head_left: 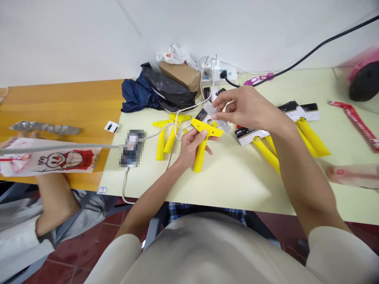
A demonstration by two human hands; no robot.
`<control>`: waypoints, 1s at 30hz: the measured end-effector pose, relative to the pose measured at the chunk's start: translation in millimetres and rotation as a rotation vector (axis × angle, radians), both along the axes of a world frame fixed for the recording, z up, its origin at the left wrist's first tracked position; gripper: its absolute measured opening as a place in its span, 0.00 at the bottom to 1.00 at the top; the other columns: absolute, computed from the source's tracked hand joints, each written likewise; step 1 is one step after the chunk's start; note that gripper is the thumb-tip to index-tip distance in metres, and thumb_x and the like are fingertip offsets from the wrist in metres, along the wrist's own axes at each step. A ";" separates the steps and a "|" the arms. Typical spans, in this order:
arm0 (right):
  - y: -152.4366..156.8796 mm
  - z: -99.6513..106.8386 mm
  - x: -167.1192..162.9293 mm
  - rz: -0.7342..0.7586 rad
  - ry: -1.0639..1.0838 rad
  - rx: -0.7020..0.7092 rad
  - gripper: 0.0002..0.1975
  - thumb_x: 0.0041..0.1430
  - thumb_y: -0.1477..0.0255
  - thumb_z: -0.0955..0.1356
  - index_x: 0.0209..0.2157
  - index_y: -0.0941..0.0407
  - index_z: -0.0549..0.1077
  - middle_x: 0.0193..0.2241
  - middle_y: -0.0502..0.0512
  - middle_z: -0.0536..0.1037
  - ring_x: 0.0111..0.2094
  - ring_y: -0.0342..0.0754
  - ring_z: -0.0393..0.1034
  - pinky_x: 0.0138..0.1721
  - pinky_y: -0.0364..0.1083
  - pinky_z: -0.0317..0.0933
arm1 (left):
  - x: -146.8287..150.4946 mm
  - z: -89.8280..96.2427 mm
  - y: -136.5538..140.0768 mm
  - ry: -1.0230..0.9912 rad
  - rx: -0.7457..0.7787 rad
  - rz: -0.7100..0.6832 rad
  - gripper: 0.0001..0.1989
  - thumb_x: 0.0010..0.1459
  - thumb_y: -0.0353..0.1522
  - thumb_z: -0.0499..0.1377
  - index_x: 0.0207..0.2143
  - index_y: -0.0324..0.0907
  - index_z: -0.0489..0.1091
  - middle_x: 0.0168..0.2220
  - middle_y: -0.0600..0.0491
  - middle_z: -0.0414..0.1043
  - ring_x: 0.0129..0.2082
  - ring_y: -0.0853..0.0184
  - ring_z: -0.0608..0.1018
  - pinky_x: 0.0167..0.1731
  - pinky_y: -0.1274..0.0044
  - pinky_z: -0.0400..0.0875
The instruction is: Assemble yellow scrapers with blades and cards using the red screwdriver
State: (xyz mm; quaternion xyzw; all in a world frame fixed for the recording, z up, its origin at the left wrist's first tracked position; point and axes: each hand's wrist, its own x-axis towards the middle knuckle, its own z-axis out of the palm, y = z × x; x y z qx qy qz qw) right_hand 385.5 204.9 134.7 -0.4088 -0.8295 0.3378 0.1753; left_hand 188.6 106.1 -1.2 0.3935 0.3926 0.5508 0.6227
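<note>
My left hand [191,146] is closed around a yellow T-shaped scraper [200,152], its wide head up and its handle toward me. Just above that head, my right hand [239,105] pinches a small clear plastic piece [209,108] between thumb and fingers. Another clear strip [225,126] lies below my right fingers. Two more yellow scrapers [160,142] rest on the table to the left. Right of my hands lie several yellow handles [266,152] with black-and-white cards [251,136] at their heads; my right forearm hides part of them.
A blurred phone [132,148] with white cables lies at left. Behind are a dark blue umbrella [137,94], a cardboard box [180,75] and a power strip [227,73]. A red wrapper [355,122] lies at right. Another person's arm [56,197] is at the left table.
</note>
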 end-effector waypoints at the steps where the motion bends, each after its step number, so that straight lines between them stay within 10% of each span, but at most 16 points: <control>1: 0.3 -1.2 -0.4 0.002 0.002 -0.005 0.09 0.62 0.61 0.75 0.40 0.51 0.79 0.40 0.54 0.86 0.39 0.57 0.83 0.41 0.53 0.71 | 0.1 0.1 -0.1 0.000 0.002 -0.005 0.23 0.67 0.49 0.69 0.52 0.39 0.78 0.56 0.39 0.83 0.53 0.48 0.88 0.28 0.77 0.85; 30: 4.2 -16.0 -8.1 0.117 0.076 -0.010 0.10 0.61 0.60 0.76 0.38 0.52 0.84 0.34 0.53 0.85 0.35 0.53 0.80 0.39 0.52 0.71 | -0.1 -2.3 -3.4 0.008 -0.018 -0.094 0.25 0.66 0.49 0.70 0.53 0.38 0.78 0.53 0.39 0.84 0.46 0.51 0.90 0.22 0.77 0.83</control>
